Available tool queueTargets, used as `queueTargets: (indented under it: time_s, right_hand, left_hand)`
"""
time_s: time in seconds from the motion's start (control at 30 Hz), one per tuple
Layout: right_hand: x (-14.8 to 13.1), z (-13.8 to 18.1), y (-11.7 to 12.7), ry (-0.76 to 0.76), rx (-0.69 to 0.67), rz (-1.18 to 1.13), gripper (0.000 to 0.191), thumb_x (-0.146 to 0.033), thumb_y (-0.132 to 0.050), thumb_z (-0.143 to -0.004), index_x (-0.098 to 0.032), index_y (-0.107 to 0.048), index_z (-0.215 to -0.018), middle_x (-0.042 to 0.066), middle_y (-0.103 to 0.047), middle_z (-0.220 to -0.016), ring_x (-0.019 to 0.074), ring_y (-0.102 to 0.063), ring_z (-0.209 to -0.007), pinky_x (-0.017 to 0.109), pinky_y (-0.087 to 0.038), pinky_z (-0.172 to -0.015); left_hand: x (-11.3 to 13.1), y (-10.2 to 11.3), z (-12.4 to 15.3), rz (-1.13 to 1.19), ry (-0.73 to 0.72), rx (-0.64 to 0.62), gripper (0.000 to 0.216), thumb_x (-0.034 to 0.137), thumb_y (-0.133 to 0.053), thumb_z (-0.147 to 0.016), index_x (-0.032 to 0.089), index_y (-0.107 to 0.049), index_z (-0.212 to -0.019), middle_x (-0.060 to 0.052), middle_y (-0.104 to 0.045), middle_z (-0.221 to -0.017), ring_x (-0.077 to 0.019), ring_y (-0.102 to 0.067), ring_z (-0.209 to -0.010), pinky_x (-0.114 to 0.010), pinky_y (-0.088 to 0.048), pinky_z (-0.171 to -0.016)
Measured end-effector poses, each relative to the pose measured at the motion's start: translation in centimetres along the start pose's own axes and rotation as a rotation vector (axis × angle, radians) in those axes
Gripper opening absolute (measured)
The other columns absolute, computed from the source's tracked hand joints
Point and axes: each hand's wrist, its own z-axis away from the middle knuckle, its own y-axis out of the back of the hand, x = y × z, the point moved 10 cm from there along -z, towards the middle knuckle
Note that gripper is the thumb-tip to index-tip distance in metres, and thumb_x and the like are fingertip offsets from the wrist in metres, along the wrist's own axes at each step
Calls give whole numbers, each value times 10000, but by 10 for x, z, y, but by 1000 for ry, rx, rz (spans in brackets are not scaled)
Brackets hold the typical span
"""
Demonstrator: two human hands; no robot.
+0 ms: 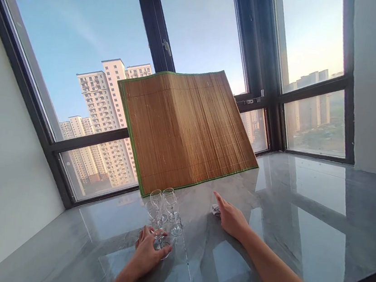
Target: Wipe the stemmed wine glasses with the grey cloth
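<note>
The left hand point(147, 251) closes around the nearest wine glass point(161, 243) on the glossy counter point(300, 228) – lift it straight, clear of the clustered glasses point(164, 206) – while the right hand point(230, 217) rests open, flat near a small crumpled wrapper point(215, 209)

1. Only one view here, a head-worn cam, so no second angle shares any of the scene.
2. It looks forward and down across a glossy grey worktop point(303, 210) toward the far window point(82, 55), with tower blocks outside.
3. The horizon is tilted, the frame rolled, so the cam isn't level.
4. It sits close: both forearms enter from the near edge, with the hands just ahead, left hand point(146, 255) and right hand point(230, 217).
5. A bamboo mat point(186, 127) stands mid-frame at the far side.
6. White walls close in left and right.
</note>
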Motion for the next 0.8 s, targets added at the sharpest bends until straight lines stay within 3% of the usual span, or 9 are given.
queueTargets:
  time_s: [0.2,0.33,0.47,0.57,0.7,0.8]
  right_hand:
    - [5,-3,-3,-20,8,0,813,-41,-391,-777,-189,-166,-1543,146,-520,-1402,247,-577,-1119,333,-423,-837]
    - [5,-2,-1,-27,6,4,774,-53,-382,-788,-166,-197,-1532,147,-517,-1407,249,-581,-1116,329,-429,-829]
    - [5,-1,0,-36,12,0,773,-52,-383,-790,-182,-206,-1531,134,-545,-1381,244,-584,-1108,323,-431,-830]
    - [3,-2,1,-21,26,-19,780,-43,-384,-785,-182,-206,-1532,136,-520,-1407,241,-566,-1148,323,-427,-865]
    - [1,-3,1,-7,55,-61,749,-52,-377,-802,-163,-206,-1522,159,-518,-1400,247,-572,-1135,338,-429,-877]
    - [5,-4,2,-21,87,-126,719,-89,-396,-828,-171,-191,-1513,156,-594,-1294,243,-599,-1078,342,-437,-865]
  left_hand:
    - [-4,-3,-1,2,75,149,328,527,-573,-780,279,-720,-937,-79,-574,-1069,-335,-483,-1131,-508,-380,-1022]
    - [4,1,-2,57,54,206,385,571,-472,-817,247,-667,-749,-95,-596,-1025,-318,-508,-1089,-475,-411,-1001]
    - [42,19,13,152,-155,303,422,551,-365,-895,242,-590,-717,-88,-585,-941,-270,-531,-988,-430,-444,-939]
    - [73,18,23,220,-305,278,397,491,-341,-931,235,-523,-687,-70,-580,-869,-227,-548,-888,-372,-468,-859]
    - [114,-10,16,271,-368,220,344,434,-342,-943,229,-545,-756,-78,-637,-899,-219,-588,-882,-355,-460,-851]
    - [143,-39,-6,378,-283,202,294,388,-345,-951,210,-567,-1028,-87,-682,-936,-216,-630,-867,-357,-465,-834]
